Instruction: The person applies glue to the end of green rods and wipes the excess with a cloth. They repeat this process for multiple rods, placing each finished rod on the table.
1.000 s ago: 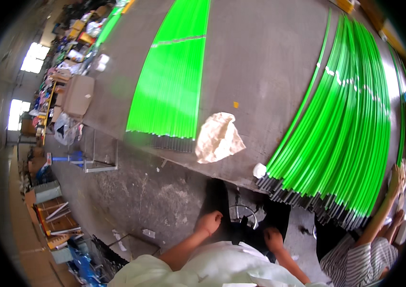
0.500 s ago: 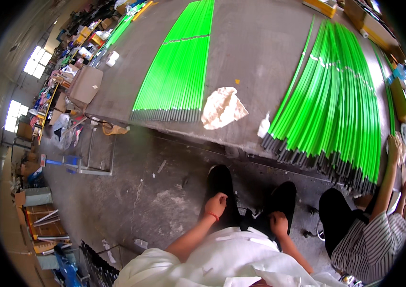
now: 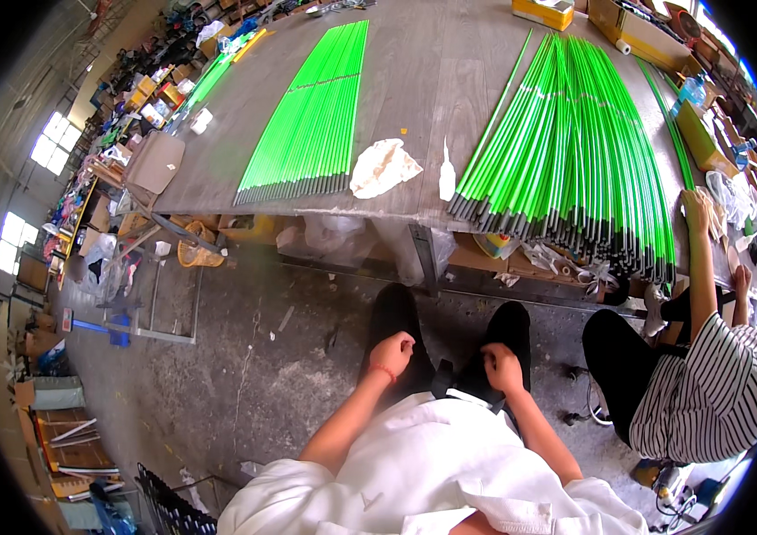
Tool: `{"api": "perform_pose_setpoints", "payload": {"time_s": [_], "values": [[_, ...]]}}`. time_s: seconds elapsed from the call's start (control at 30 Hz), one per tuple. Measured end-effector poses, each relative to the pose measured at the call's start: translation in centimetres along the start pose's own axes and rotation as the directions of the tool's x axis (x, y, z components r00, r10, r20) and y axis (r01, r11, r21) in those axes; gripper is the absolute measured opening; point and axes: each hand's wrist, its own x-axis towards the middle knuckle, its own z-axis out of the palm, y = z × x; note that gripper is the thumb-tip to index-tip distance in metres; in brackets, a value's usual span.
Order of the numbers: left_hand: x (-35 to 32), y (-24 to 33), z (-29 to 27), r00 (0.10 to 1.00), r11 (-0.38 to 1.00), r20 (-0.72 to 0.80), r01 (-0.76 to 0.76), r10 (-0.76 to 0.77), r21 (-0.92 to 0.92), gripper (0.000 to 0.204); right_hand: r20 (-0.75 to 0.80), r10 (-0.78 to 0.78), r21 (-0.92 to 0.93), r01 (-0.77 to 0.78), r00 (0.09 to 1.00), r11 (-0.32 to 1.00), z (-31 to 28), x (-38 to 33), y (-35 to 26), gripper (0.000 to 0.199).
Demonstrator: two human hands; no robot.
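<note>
Over thighs (image 3: pixel 508 327), hands (image 3: pixel 392 354) (image 3: pixel 502 366) loosely curled; palms hidden.

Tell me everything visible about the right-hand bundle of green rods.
The right-hand bundle of green rods lies on the table, fanning wider toward the near edge. The rods are slim, bright and plastic-looking, with dark, unevenly aligned near ends and pale marks farther up. No hand touches it.

Lit at the left by two bright, paned windows (image 3: pixel 56 144) in a grey wall (image 3: pixel 35 190). Floored in scuffed, blotchy grey floor (image 3: pixel 302 366), dotted with pale scraps (image 3: pixel 286 318). Furnished with a wide grey-brown table (image 3: pixel 423 85) on metal legs (image 3: pixel 425 251).
</note>
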Motion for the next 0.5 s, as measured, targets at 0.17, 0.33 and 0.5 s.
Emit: {"api": "perform_pose_setpoints", "payload": {"time_s": [0.17, 0.33, 0.5], "values": [[-2.1, 0.7, -0.7, 0.994, 0.993, -0.067, -0.077, 0.083, 0.084, 0.015, -0.297, -0.250, -0.061, 0.243, 0.922, 0.968, -5.9, 7.7, -10.6, 0.034], [-2.3, -2.7, 0.3, 0.992, 0.990, -0.052, -0.115, 0.111, -0.080, 0.023, -0.339, -0.420, -0.237, 0.355, 0.842, 0.904, -9.5, 16.8, -17.2, 0.072], [0.0, -4.6, 0.8, 0.995, 0.974, 0.047, -0.076, 0.088, -0.213, 0.027, -0.256, -0.334, -0.281, 0.261, 0.907, 0.923, -8.6, 23.7, -18.8, 0.088]]}}
